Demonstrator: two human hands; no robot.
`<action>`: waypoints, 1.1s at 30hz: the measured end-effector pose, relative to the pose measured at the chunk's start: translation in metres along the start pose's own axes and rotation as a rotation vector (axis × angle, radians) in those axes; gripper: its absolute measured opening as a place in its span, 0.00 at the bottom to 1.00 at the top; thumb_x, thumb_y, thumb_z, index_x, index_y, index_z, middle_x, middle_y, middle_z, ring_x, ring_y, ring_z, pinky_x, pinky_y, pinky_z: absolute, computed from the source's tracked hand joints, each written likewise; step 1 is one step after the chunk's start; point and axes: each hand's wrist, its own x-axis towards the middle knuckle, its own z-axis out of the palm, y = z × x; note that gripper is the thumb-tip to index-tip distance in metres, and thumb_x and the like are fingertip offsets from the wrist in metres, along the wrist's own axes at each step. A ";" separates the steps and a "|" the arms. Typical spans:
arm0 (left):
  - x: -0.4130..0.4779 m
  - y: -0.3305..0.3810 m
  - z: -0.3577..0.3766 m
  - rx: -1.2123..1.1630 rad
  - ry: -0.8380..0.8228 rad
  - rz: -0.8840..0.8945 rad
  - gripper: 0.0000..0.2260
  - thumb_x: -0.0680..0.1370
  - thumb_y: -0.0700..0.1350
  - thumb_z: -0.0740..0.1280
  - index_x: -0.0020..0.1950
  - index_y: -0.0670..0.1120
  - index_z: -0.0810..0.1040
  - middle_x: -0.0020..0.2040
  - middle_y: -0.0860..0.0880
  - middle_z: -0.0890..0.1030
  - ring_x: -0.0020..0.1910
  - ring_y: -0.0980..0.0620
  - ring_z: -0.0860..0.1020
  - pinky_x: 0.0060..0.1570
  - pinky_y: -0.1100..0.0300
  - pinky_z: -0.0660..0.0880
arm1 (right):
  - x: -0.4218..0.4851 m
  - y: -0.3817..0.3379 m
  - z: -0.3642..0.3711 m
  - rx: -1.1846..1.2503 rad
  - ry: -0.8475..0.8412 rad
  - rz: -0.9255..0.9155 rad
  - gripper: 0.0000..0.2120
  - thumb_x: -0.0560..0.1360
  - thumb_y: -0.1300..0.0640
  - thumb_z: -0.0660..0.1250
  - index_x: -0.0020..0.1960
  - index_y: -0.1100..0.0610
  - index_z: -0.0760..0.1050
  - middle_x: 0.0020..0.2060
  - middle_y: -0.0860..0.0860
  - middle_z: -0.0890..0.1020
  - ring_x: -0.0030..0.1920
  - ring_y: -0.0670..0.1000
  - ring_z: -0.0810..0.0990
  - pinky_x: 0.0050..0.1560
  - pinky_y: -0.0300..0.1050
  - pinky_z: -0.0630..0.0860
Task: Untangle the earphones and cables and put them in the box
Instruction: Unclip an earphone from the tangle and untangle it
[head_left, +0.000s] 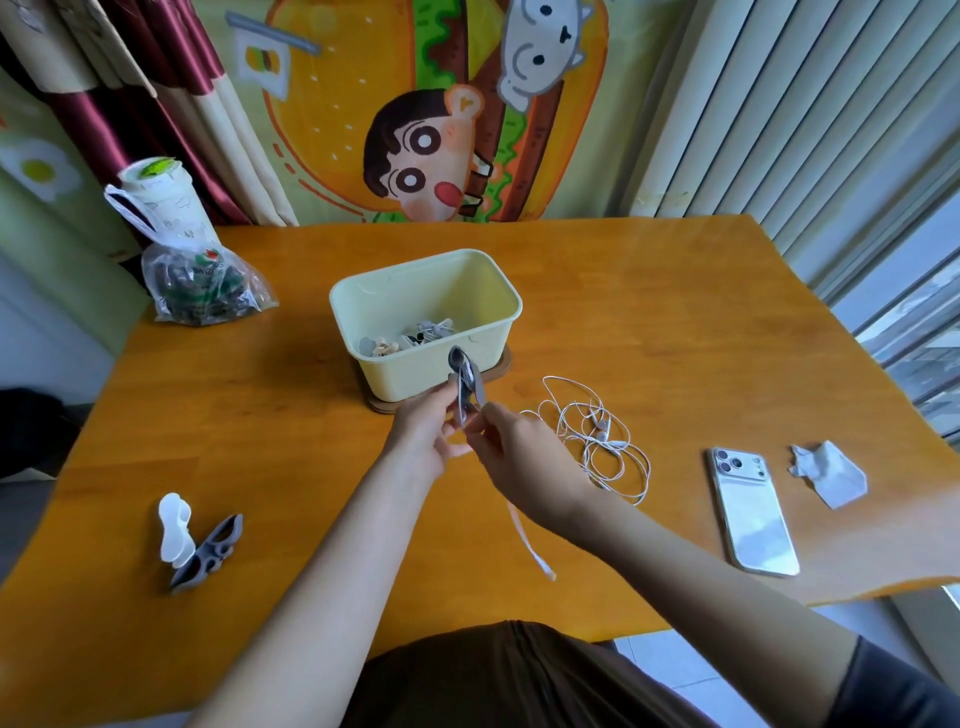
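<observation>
A pale yellow box (470, 280) stands mid-table on a brown base, with several wound cables and winders inside. In front of it my left hand (423, 434) and my right hand (511, 449) both pinch a grey cable winder (466, 382) held upright just before the box's front wall. A flat white cable (530, 543) hangs down from my hands onto the table. Tangled white earphones (597, 434) lie on the table right of my right hand.
A white phone (750, 512) and a crumpled grey wrapper (828, 473) lie at the right. A white winder (175, 527) and a grey winder (210, 553) lie front left. A plastic bag (205, 288) and a cup (161, 200) sit back left.
</observation>
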 end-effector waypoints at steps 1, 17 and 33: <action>-0.001 0.003 -0.001 -0.024 -0.010 -0.033 0.06 0.78 0.47 0.67 0.43 0.47 0.77 0.37 0.49 0.78 0.39 0.52 0.77 0.34 0.53 0.70 | -0.002 0.002 0.001 0.023 0.001 -0.004 0.05 0.79 0.59 0.60 0.52 0.59 0.73 0.37 0.51 0.77 0.35 0.53 0.75 0.35 0.47 0.70; -0.006 0.001 -0.009 -0.117 -0.088 -0.012 0.05 0.79 0.44 0.65 0.47 0.43 0.78 0.41 0.44 0.75 0.43 0.49 0.77 0.51 0.40 0.75 | -0.011 0.028 0.001 0.062 0.034 0.055 0.06 0.79 0.56 0.61 0.52 0.57 0.74 0.35 0.42 0.73 0.32 0.42 0.72 0.33 0.35 0.67; -0.008 -0.009 -0.032 0.772 -0.309 0.101 0.05 0.74 0.46 0.73 0.47 0.55 0.81 0.45 0.51 0.78 0.50 0.51 0.77 0.53 0.50 0.74 | 0.027 0.062 -0.036 -0.152 -0.127 0.225 0.11 0.78 0.51 0.64 0.45 0.57 0.81 0.36 0.53 0.80 0.29 0.45 0.70 0.32 0.43 0.66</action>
